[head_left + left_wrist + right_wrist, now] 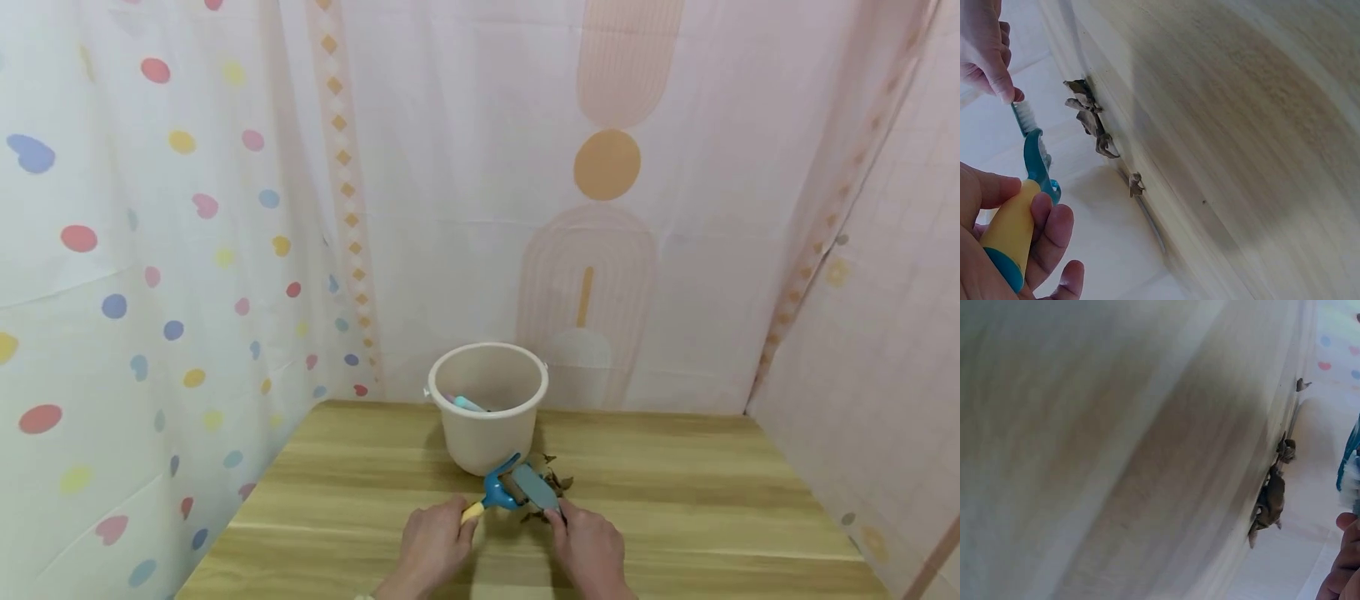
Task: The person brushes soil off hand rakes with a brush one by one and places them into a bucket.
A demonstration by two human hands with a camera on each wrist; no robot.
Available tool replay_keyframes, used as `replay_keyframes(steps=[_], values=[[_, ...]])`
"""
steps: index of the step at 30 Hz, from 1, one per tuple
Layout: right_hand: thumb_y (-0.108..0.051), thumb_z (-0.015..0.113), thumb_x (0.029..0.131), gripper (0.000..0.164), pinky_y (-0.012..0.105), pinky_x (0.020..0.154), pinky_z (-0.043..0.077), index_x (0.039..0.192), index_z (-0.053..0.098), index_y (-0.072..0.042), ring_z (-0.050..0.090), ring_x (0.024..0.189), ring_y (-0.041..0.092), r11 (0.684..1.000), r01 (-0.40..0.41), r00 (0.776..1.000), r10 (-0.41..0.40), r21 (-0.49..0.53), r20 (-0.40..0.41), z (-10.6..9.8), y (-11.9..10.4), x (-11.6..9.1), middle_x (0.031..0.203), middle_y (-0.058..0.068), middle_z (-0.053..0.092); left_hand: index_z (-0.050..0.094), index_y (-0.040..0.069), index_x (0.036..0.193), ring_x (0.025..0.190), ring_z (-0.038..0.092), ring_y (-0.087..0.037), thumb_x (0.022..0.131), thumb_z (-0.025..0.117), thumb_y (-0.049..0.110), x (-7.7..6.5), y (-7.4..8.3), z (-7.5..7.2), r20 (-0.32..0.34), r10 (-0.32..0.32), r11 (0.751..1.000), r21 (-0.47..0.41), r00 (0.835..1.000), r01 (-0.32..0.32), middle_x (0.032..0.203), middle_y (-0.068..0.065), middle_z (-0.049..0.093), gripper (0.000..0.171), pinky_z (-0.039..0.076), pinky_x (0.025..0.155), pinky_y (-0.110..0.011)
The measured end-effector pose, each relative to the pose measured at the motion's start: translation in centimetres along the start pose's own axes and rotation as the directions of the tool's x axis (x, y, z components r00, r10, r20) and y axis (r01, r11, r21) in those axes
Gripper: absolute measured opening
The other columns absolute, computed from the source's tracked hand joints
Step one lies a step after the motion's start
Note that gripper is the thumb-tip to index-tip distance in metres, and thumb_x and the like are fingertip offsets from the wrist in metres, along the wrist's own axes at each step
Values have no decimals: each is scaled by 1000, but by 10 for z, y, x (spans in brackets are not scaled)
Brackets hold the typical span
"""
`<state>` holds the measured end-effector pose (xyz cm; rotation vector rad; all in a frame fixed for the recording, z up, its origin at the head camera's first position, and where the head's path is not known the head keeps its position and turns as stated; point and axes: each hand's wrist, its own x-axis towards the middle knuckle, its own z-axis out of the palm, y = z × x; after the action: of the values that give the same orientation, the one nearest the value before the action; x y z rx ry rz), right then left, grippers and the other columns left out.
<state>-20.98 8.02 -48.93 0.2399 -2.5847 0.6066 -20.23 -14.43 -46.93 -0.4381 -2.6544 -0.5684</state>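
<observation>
My left hand [435,537] grips the yellow handle [1010,225] of a small blue dustpan [497,493]. Fingers of my right hand [592,546] hold a small brush [537,488], its grey-blue back turned up in the head view. White bristles [1029,115] show along the brush's underside in the left wrist view. The brush head overlaps the dustpan's right side in the head view, with brown bits visible between them. Dry brown leaves [558,481] lie on the table just beyond and beside the brush; both wrist views show curled leaves [1270,500] along the table surface.
A beige bucket [487,442] stands right behind the dustpan, with a light-blue item [467,404] and other things inside. The wood-grain table [675,492] reaches back to patterned curtains [442,208], which also hang at the left and right.
</observation>
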Motion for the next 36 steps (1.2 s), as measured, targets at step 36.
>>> replay_keyframes(steps=[36], values=[[-25, 70, 91, 15, 31, 43, 41, 98, 71, -12, 63, 56, 20, 993, 115, 993, -115, 20, -8, -8, 5, 3, 70, 2, 66, 53, 16, 69, 47, 41, -9, 81, 70, 16, 8, 6, -8, -20, 8, 992, 125, 1000, -5, 56, 9, 45, 21, 33, 48, -31]])
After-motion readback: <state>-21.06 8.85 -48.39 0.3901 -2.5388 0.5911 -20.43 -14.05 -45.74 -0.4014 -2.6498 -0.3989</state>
